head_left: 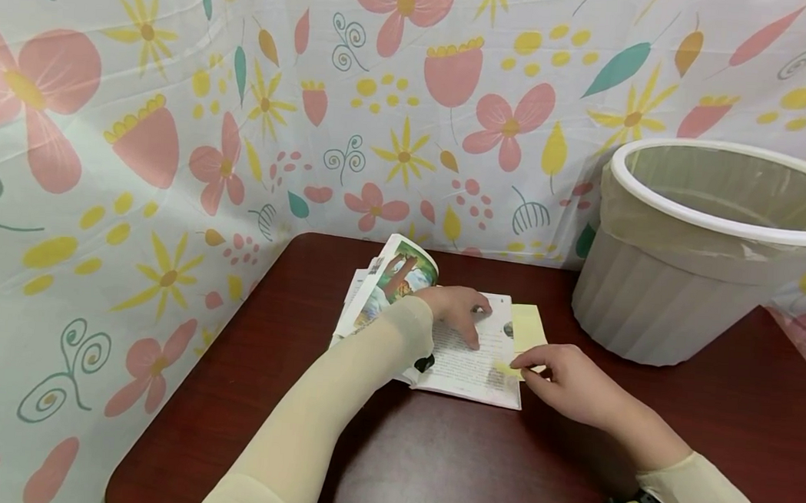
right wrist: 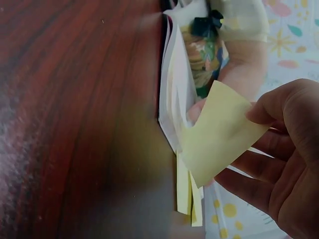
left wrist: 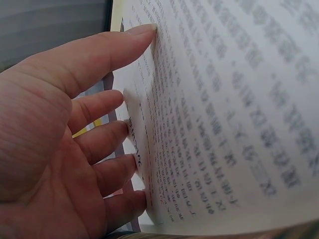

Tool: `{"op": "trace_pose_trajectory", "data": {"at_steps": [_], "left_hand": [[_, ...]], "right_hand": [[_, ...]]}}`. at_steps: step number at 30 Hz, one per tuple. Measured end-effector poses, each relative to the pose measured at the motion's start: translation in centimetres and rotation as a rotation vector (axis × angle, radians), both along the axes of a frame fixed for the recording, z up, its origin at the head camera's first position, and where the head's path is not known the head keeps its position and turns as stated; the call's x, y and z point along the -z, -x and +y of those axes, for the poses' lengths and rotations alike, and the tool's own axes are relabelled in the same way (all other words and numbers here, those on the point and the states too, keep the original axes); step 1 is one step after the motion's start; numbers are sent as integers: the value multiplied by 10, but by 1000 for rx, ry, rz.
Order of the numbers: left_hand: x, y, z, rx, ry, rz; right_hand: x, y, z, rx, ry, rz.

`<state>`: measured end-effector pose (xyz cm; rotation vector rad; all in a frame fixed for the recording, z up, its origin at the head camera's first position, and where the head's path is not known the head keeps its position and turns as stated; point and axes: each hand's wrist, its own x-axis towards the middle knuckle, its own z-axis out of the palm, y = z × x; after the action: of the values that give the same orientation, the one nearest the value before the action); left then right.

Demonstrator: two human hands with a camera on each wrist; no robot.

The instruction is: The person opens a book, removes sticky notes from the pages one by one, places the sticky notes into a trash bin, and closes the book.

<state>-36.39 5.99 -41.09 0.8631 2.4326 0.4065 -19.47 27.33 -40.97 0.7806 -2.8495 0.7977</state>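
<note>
An open book [head_left: 467,382] lies on the table, its printed right page facing up. The left pages, with a colour picture [head_left: 397,282], curl up off the book. My left hand [head_left: 455,310] rests on the printed page, thumb and fingertips spread against the paper [left wrist: 209,124]. Between thumb and fingers my right hand [head_left: 578,381] pinches a yellow sticky note [right wrist: 222,132] at the book's right edge. Other yellow sticky notes [head_left: 528,326] stick out from that edge. In the right wrist view, they show as yellow strips [right wrist: 183,191] jutting from the pages.
A grey bin [head_left: 649,297] with a white rim and a plastic liner stands at the right on the dark red wooden table [head_left: 287,329]. A floral curtain [head_left: 245,119] hangs behind the table and along its left side.
</note>
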Motion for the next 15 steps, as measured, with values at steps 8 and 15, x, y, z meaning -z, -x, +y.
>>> {"op": "trace_pose_trajectory", "data": {"at_steps": [8, 15], "left_hand": [[1, 2, -1, 1, -19, -12], [2, 3, -1, 7, -22, 0]], "right_hand": [[-17, -9, -7, -40, -42, 141], [-60, -13, -10, -160, -105, 178]]}}
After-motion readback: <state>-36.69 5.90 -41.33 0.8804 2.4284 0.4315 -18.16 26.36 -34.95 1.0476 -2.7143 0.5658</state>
